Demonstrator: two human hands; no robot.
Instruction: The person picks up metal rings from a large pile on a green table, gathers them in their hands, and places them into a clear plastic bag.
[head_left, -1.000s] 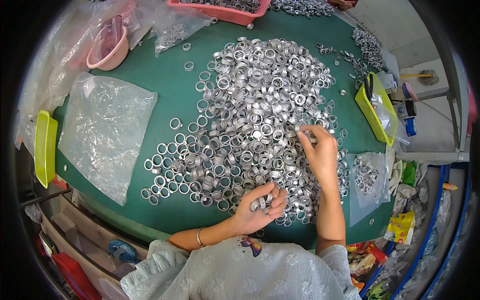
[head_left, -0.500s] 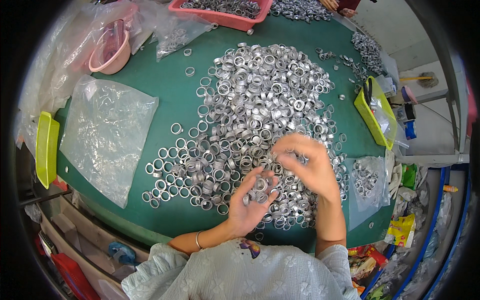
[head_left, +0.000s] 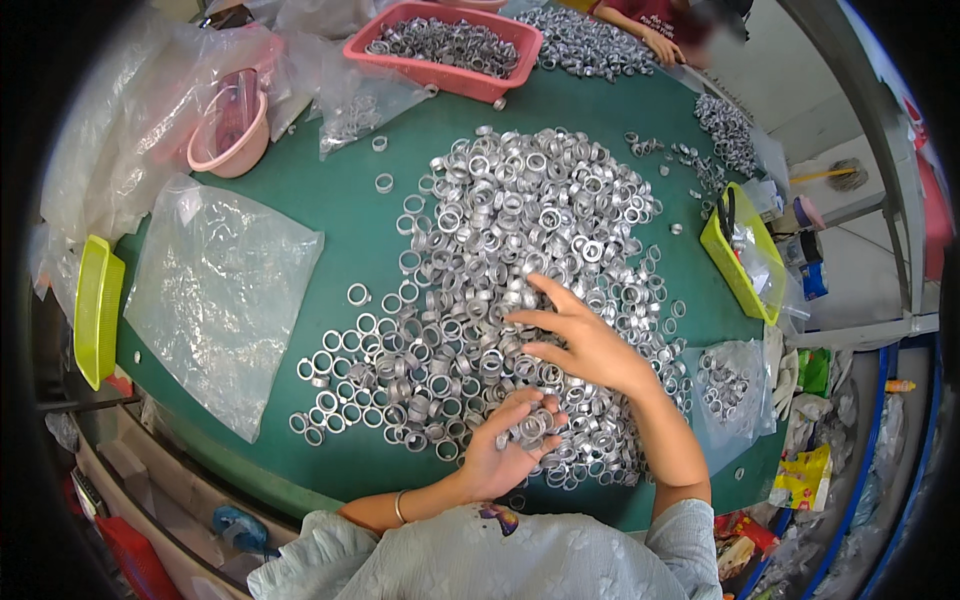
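Observation:
A large heap of silver metal rings (head_left: 530,215), many with a small side lug, covers the middle of the green table (head_left: 345,215). At the near side of the heap my left hand (head_left: 495,462) is cupped, palm up, with fingers curled round several metal rings (head_left: 530,428). My right hand (head_left: 592,348) is over the heap, its fingers spread and pointing left, with nothing seen in them. Its fingertips are at the rings; whether they touch cannot be told. Flat rings (head_left: 335,370) lie loosely spread at the heap's left.
A clear plastic bag (head_left: 225,290) lies flat at left, near a yellow-green basket (head_left: 98,310) and pink basin (head_left: 232,150). A pink tray (head_left: 400,68) of rings stands far off. Another basket (head_left: 735,250) and a bag of rings (head_left: 735,395) sit right. Another person's hand (head_left: 662,47) is at the far edge.
My right hand has spread its fingers and come lower over the heap. My left hand still holds rings. The whole view has shifted, showing more of the far side.

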